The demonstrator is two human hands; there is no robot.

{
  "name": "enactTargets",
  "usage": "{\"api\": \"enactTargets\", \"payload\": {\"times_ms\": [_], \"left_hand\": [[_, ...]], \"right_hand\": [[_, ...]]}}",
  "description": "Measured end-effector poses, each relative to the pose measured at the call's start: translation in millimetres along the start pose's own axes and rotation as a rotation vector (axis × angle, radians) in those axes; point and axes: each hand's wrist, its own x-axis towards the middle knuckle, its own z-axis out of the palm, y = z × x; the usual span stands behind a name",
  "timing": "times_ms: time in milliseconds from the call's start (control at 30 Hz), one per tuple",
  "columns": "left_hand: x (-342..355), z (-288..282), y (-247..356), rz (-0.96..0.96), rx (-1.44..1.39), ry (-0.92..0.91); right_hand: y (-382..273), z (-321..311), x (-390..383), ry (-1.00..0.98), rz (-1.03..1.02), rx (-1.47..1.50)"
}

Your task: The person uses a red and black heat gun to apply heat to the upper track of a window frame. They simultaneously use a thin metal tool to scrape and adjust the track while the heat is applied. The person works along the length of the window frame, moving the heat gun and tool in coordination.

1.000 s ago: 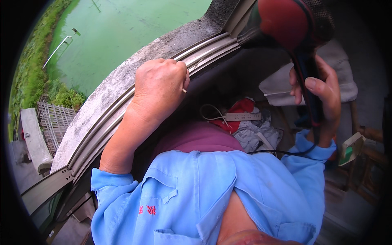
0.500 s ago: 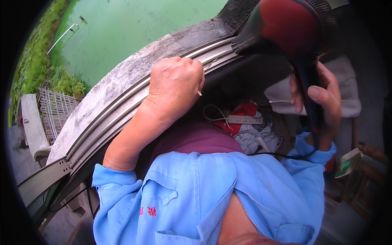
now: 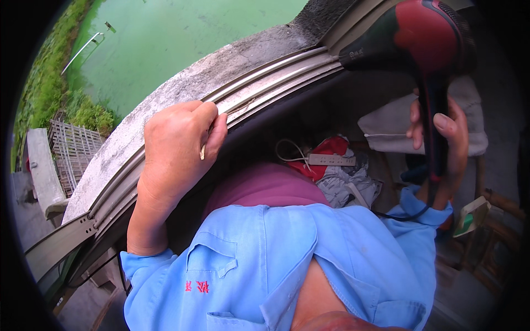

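My left hand (image 3: 175,135) is closed round a thin pale stick, probably wooden, whose end (image 3: 202,151) pokes out below the fingers. The fist rests over the metal window track (image 3: 276,74), and its other side hides the stick's far end. Dark bits of debris (image 3: 243,106) lie in the track's groove just right of that fist. On the right, my right hand (image 3: 456,132) grips the dark handle of a red and black hair dryer (image 3: 428,38). The dryer's nozzle points left, over the right part of the track.
A rough concrete ledge (image 3: 221,62) runs outside the track, with green water (image 3: 193,33) beyond. Below the track are a white power strip (image 3: 331,160), red and grey cloth (image 3: 345,187) and a pale cushion-like thing (image 3: 386,129). The dryer's black cord (image 3: 403,217) passes by my right sleeve.
My left fist has slid left along the track with the stick, uncovering more of the groove. The hair dryer in my right hand has shifted a little to the right.
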Motion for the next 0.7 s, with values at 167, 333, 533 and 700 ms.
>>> {"api": "enactTargets", "payload": {"times_ms": [167,333,533,700], "left_hand": [[2.9,10.3,1.6,0.062,0.03,0.1],[24.9,28.4,13.9,0.136,-0.006,0.209],[70.8,64.0,26.8,0.24,-0.056,0.284],[80.6,81.3,34.0,0.232,0.012,0.174]], "right_hand": [[-3.1,6.1,-4.9,0.005,-0.025,-0.004],[-6.7,11.5,-8.9,0.048,-0.049,-0.039],[-8.5,15.5,-15.4,0.035,-0.064,-0.036],[-7.3,18.7,-16.2,0.026,-0.063,0.023]]}}
